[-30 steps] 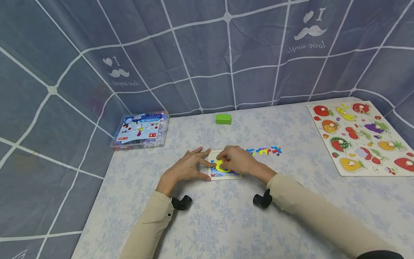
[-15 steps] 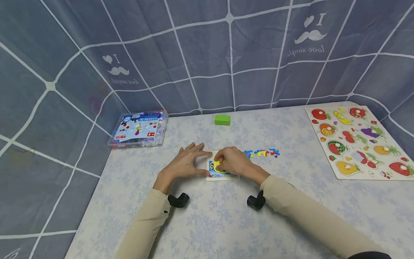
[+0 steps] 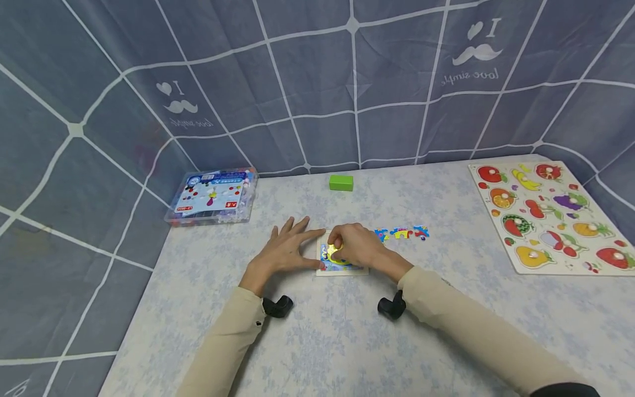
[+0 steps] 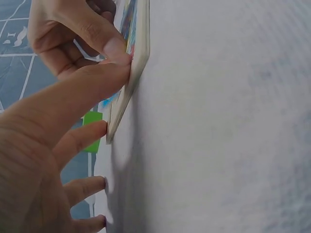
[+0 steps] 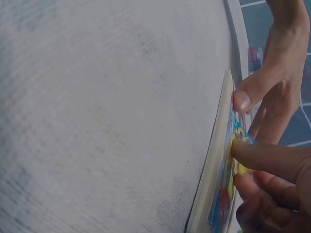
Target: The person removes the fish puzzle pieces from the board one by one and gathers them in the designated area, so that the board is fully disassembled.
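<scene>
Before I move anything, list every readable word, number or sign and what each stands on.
"I": grid-patterned curtain, twice, each beside a heart.
"love simple": same curtain, under each mustache, mirror-reversed; last letters faint.
Label on the clear plastic case: too small to read.
Bottom-left curtain print: cut off, unreadable.
Jigsaw puzzle, fruit knob board: no lettering visible.

On the table (image 3: 322, 342), we see the left hand (image 3: 284, 251) at the puzzle frame's (image 3: 342, 273) left side and the right hand (image 3: 359, 245) over its right part. Loose pieces (image 3: 401, 234) lie in a row to the right; behind sits the block (image 3: 341, 183), back left the case (image 3: 210, 198), far right the fruit board (image 3: 545, 271).
</scene>
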### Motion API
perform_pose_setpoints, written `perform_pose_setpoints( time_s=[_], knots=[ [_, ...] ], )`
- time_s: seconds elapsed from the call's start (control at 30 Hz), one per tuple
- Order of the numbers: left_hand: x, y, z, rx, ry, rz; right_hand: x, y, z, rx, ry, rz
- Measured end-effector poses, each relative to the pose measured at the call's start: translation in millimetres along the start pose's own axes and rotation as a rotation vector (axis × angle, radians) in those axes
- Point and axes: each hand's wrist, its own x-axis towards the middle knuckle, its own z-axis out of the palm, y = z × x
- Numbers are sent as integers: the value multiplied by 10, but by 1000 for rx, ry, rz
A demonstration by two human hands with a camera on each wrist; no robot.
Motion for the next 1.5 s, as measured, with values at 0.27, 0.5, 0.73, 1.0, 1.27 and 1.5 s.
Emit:
perform_pose_setpoints(
  time_s=[0.27, 0.5, 0.73, 1.0, 1.27, 1.5],
  knots=[
    [18, 14, 6, -1, -13, -8, -40, 17, -5, 81, -27, -107],
    [26, -13, 16, 3, -7, -17, -68, 71, 9, 195, 43, -140],
    [26, 10, 20, 4, -10, -21, -131, 222, -139, 328, 99, -72],
    [16, 5, 13, 1, 2, -18, -374, 586, -349, 318, 134, 36],
    [5, 4, 6, -15, 4, -12, -586, 821, -453, 261, 149, 94],
    [6, 4, 16, -21, 6, -19, -637, 864, -466, 225, 152, 95]
  ],
)
